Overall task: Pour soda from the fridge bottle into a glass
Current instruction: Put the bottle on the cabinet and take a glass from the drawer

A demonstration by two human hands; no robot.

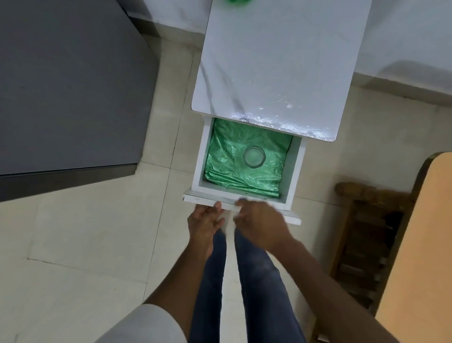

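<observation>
A clear glass stands upright in an open white drawer, on a crinkled green liner. The drawer is pulled out from under a small white marble-look table. A green thing, cut off by the top edge, sits at the table's far end; I cannot tell what it is. My left hand touches the drawer's front panel from below with fingers spread. My right hand hovers blurred over the drawer's front edge, fingers apart and holding nothing.
A large dark grey appliance fills the left side. A wooden bench or rack and an orange tabletop stand at the right. My legs in blue jeans are on pale floor tiles below the drawer.
</observation>
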